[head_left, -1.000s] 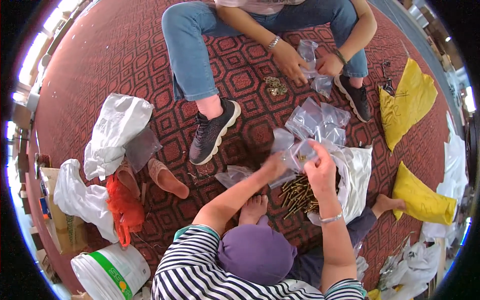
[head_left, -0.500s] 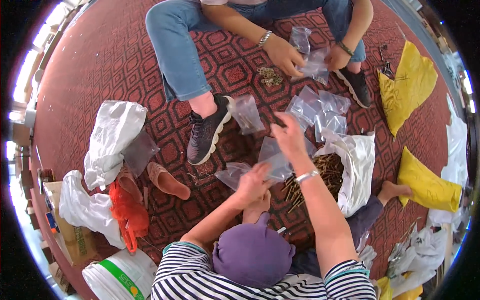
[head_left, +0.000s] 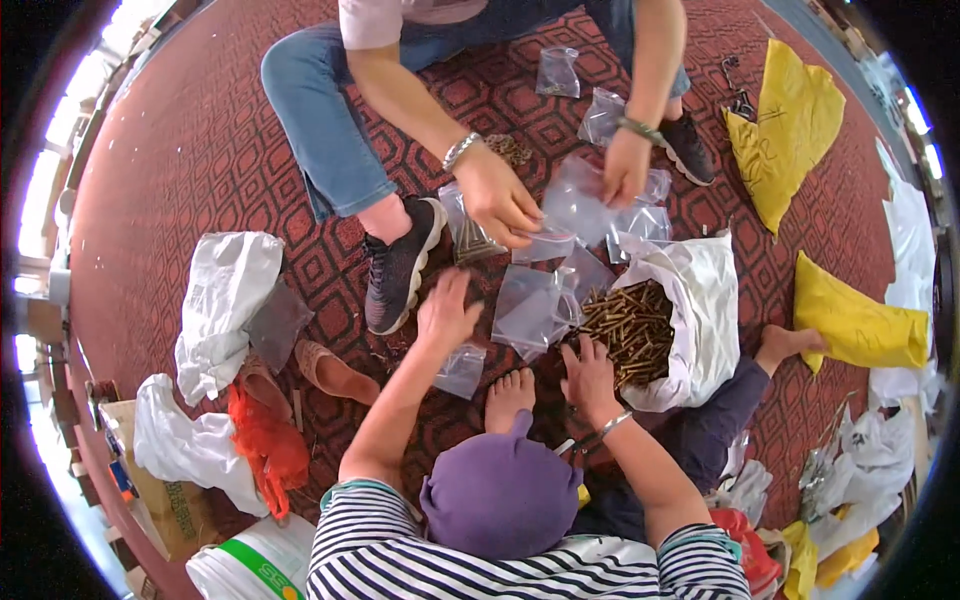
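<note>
1. The right hand point(head_left: 590, 378) is palm down with bent fingers, at the near left edge of a heap of brass-coloured screws point(head_left: 635, 325). I cannot tell if it has hold of one.
2. The left hand point(head_left: 447, 315) has its fingers loosely spread, and I see nothing in it.
3. The heap lies just ahead and to the right of the right hand, so that hand is much nearer than the left. The screws are long and thin and point many ways.
4. They spill past the left edge of a white sack point(head_left: 712, 330).
5. A flat clear bag point(head_left: 525, 305) lies on the red carpet point(head_left: 200, 180), ahead of and between both hands.
6. Past the left hand, a filled clear bag point(head_left: 468, 232) lies beside a black shoe point(head_left: 390, 275).
7. Farther out are a co-worker's two hands point(head_left: 495, 205), both near more clear bags point(head_left: 580, 200).
</note>
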